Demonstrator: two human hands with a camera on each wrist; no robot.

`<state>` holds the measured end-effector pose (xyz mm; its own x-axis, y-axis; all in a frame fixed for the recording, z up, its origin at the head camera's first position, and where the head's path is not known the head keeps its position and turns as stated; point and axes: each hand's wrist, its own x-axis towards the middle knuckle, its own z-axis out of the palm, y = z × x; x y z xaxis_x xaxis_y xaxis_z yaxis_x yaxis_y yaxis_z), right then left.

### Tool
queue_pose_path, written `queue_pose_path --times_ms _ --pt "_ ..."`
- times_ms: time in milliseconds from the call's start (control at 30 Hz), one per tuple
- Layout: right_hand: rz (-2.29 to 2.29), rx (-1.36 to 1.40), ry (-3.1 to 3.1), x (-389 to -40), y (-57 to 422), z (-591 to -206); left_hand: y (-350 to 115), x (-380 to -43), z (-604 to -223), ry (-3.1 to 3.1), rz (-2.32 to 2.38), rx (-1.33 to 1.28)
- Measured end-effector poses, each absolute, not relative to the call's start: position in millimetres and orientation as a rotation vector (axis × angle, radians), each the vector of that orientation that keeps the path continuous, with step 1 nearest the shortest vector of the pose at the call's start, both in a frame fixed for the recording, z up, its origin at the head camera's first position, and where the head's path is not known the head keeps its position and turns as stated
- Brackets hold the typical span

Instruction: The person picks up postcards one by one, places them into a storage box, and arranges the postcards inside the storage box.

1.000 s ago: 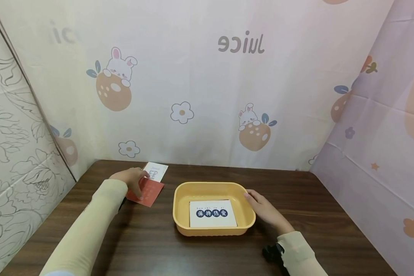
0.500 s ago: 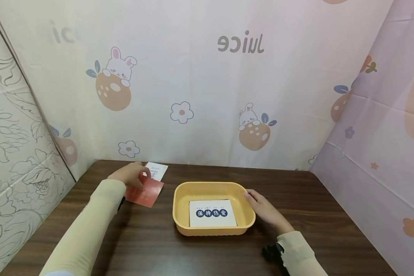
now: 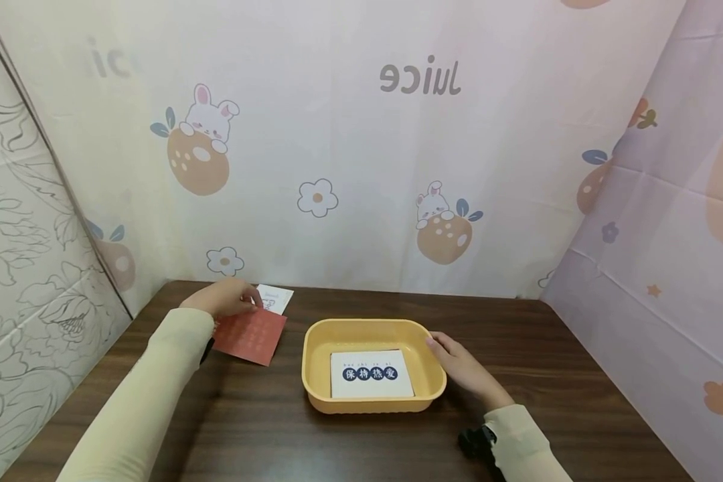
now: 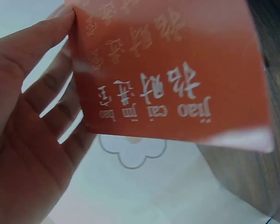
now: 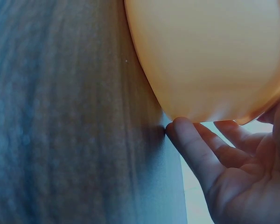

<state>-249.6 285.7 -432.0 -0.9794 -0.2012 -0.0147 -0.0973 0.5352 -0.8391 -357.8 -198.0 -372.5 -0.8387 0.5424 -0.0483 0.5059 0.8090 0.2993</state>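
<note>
My left hand (image 3: 227, 297) pinches a red card (image 3: 253, 337) by its edge at the back left of the table. Up close in the left wrist view, the red card (image 4: 214, 60) is tilted and carries silvery Chinese lettering, with the thumb at one corner. A white card (image 3: 277, 298) with printed words lies behind it, partly covered. My right hand (image 3: 464, 365) holds the right rim of a yellow plastic tray (image 3: 367, 406), thumb over the edge. From the right wrist, the other fingers (image 5: 196, 144) press against its outer wall. A white card (image 3: 370, 387) with blue round characters lies inside the tray.
The dark wooden table (image 3: 259, 435) reaches back to a patterned curtain (image 3: 349, 147). Another curtain (image 3: 645, 301) hangs along the right side, and a flower-lined panel (image 3: 36, 301) stands at the left. A black strap (image 3: 478, 443) sits on the right wrist.
My left hand has drawn its fingers back to the red card's far edge and shifted slightly left; the card's near side has swung a little. The right hand and tray stay put.
</note>
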Motion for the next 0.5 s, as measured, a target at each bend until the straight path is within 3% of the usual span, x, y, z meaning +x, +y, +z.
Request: queue_pose_path --times_ms 133,500 --pt "-1.436 -0.279 2.647 -241 280 -417 -193 -353 -365 2.847 0.398 0.800" --pt "-1.430 -0.276 2.686 -251 289 -440 -184 -341 -344 2.851 0.465 0.808"
